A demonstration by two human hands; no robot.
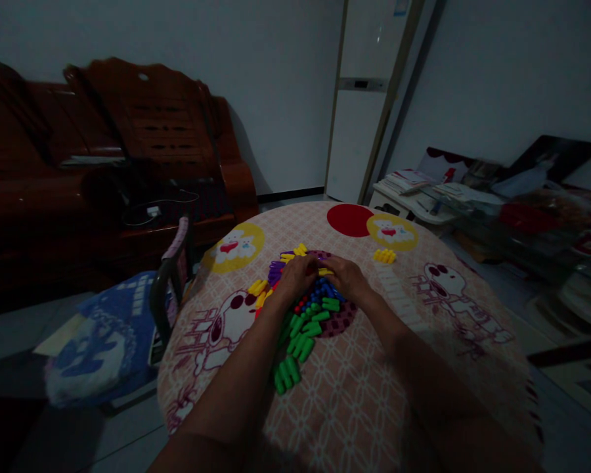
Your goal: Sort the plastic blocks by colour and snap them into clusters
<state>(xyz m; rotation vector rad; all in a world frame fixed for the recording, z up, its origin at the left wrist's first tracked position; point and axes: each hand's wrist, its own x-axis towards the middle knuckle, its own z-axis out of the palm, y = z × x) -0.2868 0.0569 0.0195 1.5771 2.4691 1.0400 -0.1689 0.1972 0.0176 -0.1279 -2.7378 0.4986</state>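
Note:
My left hand [296, 278] is over the middle of a pile of small plastic pieces, its fingers curled inward. Just beside it, my right hand [347, 276] bends towards it, and a yellow plastic piece [326, 271] shows at its fingertips. What the left fingertips hold is hidden. Around and below the hands lie blue pieces [320, 293] with rounded ends, small red ones [303, 305] and green pieces [301, 347] trailing towards me. Purple pieces [276, 270] and yellow pieces [259, 289] lie left of my left hand.
A round table with a patterned cloth [354, 387] carries the pile. Apart to the right sits a small yellow group [385, 256]. A chair with a blue cushion [111, 335] stands left, a wooden sofa [162, 138] behind it, and a cluttered glass table [502, 223] at right.

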